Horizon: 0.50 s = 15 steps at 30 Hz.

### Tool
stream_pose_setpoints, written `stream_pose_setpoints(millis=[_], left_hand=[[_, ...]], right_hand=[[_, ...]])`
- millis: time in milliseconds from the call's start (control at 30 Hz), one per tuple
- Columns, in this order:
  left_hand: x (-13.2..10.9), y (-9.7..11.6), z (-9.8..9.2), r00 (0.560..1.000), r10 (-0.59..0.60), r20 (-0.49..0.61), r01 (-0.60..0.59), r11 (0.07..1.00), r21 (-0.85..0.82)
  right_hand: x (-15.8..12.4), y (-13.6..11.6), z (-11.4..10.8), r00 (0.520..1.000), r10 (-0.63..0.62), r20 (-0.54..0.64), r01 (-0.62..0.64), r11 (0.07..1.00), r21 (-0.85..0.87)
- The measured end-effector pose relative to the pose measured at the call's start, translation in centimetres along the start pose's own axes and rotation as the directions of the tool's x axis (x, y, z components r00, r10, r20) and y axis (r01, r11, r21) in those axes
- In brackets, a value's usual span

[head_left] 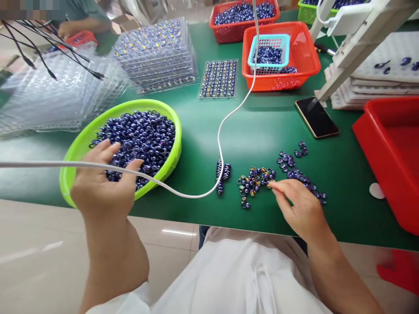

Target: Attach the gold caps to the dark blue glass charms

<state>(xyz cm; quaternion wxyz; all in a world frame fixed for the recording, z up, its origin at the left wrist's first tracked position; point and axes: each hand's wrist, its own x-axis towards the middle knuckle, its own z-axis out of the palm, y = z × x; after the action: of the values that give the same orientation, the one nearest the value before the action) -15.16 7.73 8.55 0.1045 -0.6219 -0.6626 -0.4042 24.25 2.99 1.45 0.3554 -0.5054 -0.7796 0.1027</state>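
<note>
My left hand [103,179] is over the near left side of a lime-green basket [176,144], with fingers and thumb apart and nothing seen in them. The basket is heaped with small glossy dark-blue ring-like pieces [140,135]. My right hand [299,207] pinches at the right edge of a loose cluster of small dark-blue and gold pieces [253,181]; a tiny one shows at the fingertips. Just beyond that hand lies a spread of flat dark-blue discs [296,174]. Left of the cluster, dark-blue pieces lie in short stacked rows [219,179].
A white cable [183,195] hangs across the front. Behind stand stacked filled clear trays [153,56], a single filled tray [218,79], and a red-orange basket [281,85] holding a turquoise one [270,65]. A phone [317,117] and a red bin [386,161] sit right.
</note>
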Motion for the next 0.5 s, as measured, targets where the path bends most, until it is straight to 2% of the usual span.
stream_pose_setpoints(millis=[33, 67, 100, 200, 267, 333, 400, 500], left_hand=[[-0.2, 0.6, 0.5, 0.997, 0.073, -0.004, -0.073, 0.997, 0.035], [-0.6, 1.4, 1.0, 0.989, 0.139, 0.056, -0.141, 0.990, 0.028], [-1.2, 2.3, 1.6, 0.981, 0.184, 0.062, -0.184, 0.983, -0.012], [-3.6, 5.4, 3.5, 0.970, 0.213, 0.115, -0.197, 0.971, -0.134], [-5.4, 7.1, 4.5, 0.956, 0.203, 0.213, -0.155, 0.963, -0.222], [-7.2, 8.7, 5.2, 0.936, 0.205, 0.287, -0.102, 0.936, -0.336], [-8.7, 10.2, 5.5, 0.911, 0.221, 0.348, -0.034, 0.882, -0.470], [-10.4, 12.4, 6.1, 0.827, 0.263, 0.497, 0.150, 0.748, -0.646]], right_hand=[[0.1, -0.2, 0.4, 0.999, -0.031, 0.045, 0.032, 0.999, -0.017], [0.3, -0.5, 0.9, 0.995, -0.049, 0.089, 0.053, 0.997, -0.050], [0.4, -0.7, 1.4, 0.991, -0.051, 0.123, 0.063, 0.994, -0.094], [0.6, -1.0, 2.5, 0.984, -0.042, 0.171, 0.071, 0.983, -0.168], [0.5, -1.1, 2.4, 0.986, -0.040, 0.162, 0.056, 0.994, -0.099], [0.3, -1.2, 1.9, 0.990, -0.007, 0.138, 0.000, 0.998, 0.057], [-0.1, -1.4, 1.1, 0.986, 0.092, 0.142, -0.123, 0.967, 0.225], [-0.9, -1.8, 0.4, 0.932, 0.286, 0.221, -0.355, 0.839, 0.412]])
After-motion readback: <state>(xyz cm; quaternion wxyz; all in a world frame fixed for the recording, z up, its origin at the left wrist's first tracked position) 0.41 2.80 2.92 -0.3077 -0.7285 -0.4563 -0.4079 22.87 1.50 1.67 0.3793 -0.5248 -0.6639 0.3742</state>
